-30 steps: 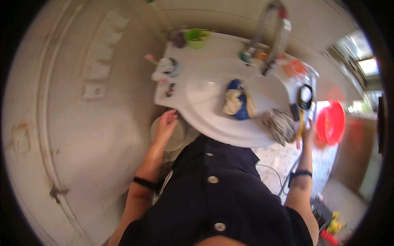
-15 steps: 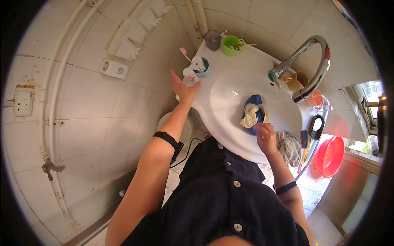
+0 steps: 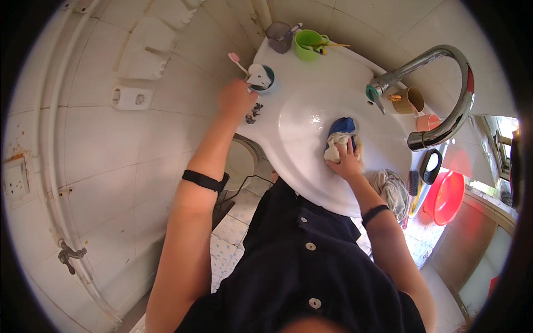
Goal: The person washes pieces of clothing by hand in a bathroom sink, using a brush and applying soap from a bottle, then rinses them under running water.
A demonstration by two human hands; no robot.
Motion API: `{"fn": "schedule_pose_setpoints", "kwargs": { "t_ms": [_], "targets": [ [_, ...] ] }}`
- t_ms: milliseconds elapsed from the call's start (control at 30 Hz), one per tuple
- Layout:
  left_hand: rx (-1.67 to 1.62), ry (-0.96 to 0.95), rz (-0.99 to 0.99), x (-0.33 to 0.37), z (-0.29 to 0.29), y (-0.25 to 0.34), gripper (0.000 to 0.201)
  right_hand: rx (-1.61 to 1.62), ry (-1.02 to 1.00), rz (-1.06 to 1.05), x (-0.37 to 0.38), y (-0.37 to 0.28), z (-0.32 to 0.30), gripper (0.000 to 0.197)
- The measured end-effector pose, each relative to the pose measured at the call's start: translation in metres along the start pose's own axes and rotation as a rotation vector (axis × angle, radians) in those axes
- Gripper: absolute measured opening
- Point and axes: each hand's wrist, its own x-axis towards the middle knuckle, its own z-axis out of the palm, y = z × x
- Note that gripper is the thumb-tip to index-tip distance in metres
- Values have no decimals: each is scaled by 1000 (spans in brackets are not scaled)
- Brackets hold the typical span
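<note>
My left hand (image 3: 236, 100) rests on the left rim of a white wash basin (image 3: 300, 119), beside a blue cup (image 3: 264, 77) holding a pink toothbrush. My right hand (image 3: 345, 161) presses on a blue and cream cloth (image 3: 340, 139) lying inside the bowl. Both wrists wear a black band. A curved chrome tap (image 3: 444, 94) arches over the basin's right side.
A grey cup (image 3: 279, 36) and a green cup (image 3: 308, 44) stand at the basin's back edge, with a brown mug (image 3: 410, 100) and a pink cup (image 3: 427, 121) by the tap. A grey rag (image 3: 391, 188), a black brush (image 3: 430, 165) and a red bucket (image 3: 447, 197) are at the right. Tiled wall with a socket (image 3: 129, 99) is left.
My left hand rose from beside my body to the basin's left rim. My right hand left the right edge of the basin and came down on the cloth in the bowl.
</note>
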Motion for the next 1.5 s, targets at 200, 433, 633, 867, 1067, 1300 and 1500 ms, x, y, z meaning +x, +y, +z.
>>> {"fn": "schedule_pose_setpoints", "kwargs": {
  "t_ms": [200,433,633,867,1067,1300,1500],
  "targets": [
    [242,-173,-19,18,-3,-1,27,275,-83,130,23,-10,-1,49],
    [312,-146,100,30,-4,0,18,1308,-395,288,-12,27,-12,51],
    [150,-61,243,32,1,-20,18,227,-138,64,6,20,-27,57],
    [94,37,410,21,0,-21,19,214,-10,187,21,-22,8,62],
    [112,7,318,20,-1,-20,21,224,-6,111,28,-45,13,52],
    [103,14,445,15,-11,-13,34,366,-62,94,45,-34,12,55],
    [-33,-179,329,11,-24,-15,49,586,234,-62,13,-32,-2,40]
  ]
}}
